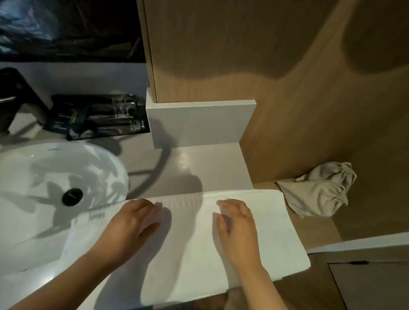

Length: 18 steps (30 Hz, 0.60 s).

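Smoothing a folded white towel [191, 251] flat on the counter [193, 163], by the look of it. Presses on it with the left hand [132, 222] and the right hand [238, 227], both palm-down and well apart, with a bare strip of cloth between them. Holds nothing in either: fingers [150, 205] loosely bent and spread, tips touching the cloth, no pinch and no fold caught.

Finds the towel directly beneath both palms, its long axis left to right across the body, far edge climbing slightly toward the right. Leaves the left end lapped over the rim of the white sink [36, 190], close to a sewn label [97, 215], and the right end jutting past the counter's edge over the wooden surface below — probably unsupported there.

Puts the left hand nearer the sink end and the right hand nearer the overhanging end, with neither at a short edge. For a next fold, probably calls for sliding each hand outward along that axis, then pinching a corner — the free right end likely the easier catch.

Elsewhere: a black faucet [14, 100] and dark sachets [99, 114] behind the sink, a black drain plug [72, 196] in the basin, a grey drawstring bag [323, 191] just beside the towel's far right corner, contact impossible to tell.
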Motion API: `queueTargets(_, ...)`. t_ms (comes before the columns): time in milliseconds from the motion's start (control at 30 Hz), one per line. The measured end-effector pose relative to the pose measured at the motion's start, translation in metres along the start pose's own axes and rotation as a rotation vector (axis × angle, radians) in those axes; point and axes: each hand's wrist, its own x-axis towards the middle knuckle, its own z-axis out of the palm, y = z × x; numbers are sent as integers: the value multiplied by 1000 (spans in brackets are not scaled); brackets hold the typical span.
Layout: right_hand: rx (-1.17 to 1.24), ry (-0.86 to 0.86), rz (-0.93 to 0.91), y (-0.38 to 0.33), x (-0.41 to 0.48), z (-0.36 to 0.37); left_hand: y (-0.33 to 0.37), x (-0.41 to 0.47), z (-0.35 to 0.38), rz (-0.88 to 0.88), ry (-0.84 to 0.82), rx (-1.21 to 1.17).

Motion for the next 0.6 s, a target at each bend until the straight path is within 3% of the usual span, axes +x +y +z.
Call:
queueTargets(200, -66, -76, -84, -7, -6, 19, -17, -25, -8, -94, 57, 142)
queueTargets(333, -150, -78, -120, -7, -3, 27, -17, -23, -9, -170, 108, 112)
queueTargets(500, -228, -157, -136, -2, 6, 29, -34, -4, -17, -238, -13, 88)
queueTargets(600, -214, -178, -132, -1, 13, 25, -38, 14, -38, -247, 160, 17)
